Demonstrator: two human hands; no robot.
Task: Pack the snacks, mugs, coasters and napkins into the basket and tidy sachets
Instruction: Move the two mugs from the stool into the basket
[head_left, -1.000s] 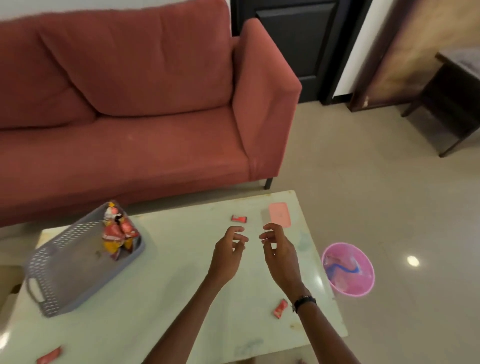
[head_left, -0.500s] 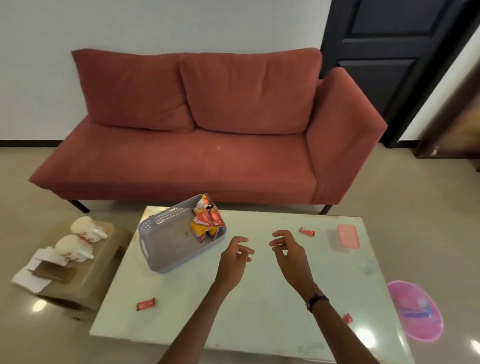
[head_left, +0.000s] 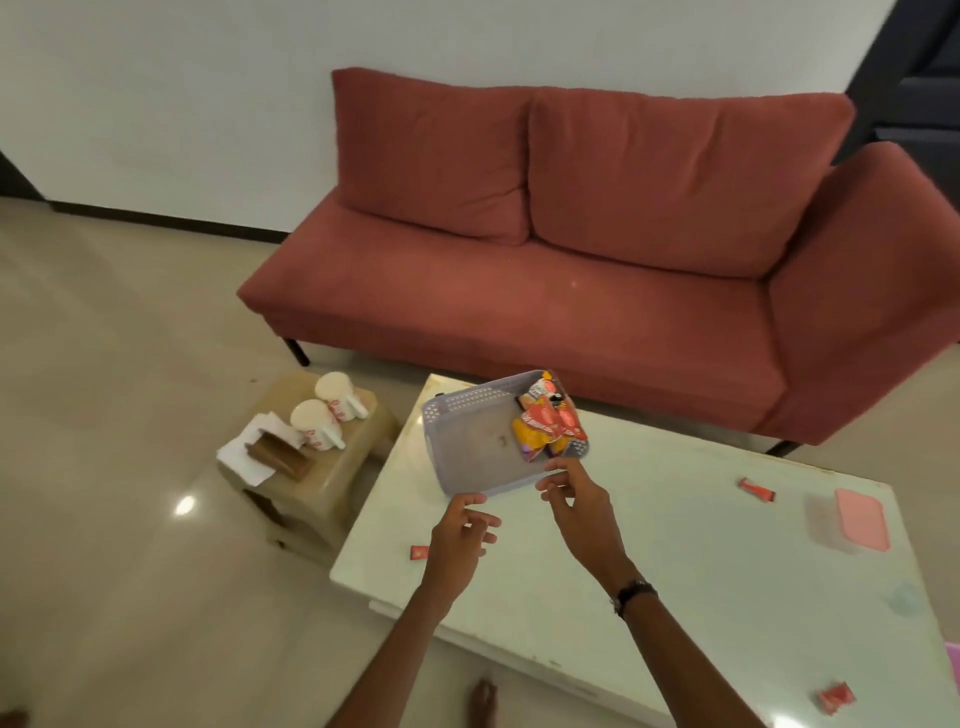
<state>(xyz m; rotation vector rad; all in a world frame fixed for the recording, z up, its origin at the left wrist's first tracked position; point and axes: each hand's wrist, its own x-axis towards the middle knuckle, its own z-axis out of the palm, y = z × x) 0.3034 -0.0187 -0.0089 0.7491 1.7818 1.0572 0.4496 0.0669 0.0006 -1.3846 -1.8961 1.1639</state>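
A grey perforated basket (head_left: 467, 447) sits at the far left of the pale table (head_left: 649, 561), with red and orange snack packets (head_left: 548, 423) in its right end. My left hand (head_left: 460, 535) and right hand (head_left: 582, 509) hover just in front of the basket's near rim, fingers loosely curled and holding nothing. Two white mugs (head_left: 324, 415) lie on a low stool (head_left: 332, 467) left of the table, beside white napkins (head_left: 244, 457) and brown coasters (head_left: 280, 454). Red sachets lie on the table: one at the left (head_left: 418, 552), one at the far right (head_left: 757, 490), one at the near right (head_left: 835, 698).
A pink-lidded box (head_left: 852, 519) stands on the table's right side. A red sofa (head_left: 571, 260) runs behind the table. Bare floor lies to the left. A foot (head_left: 483, 701) shows below the table edge.
The view has swung left and moved closer. Both hands have come up to the basket's near rim from the table's middle.
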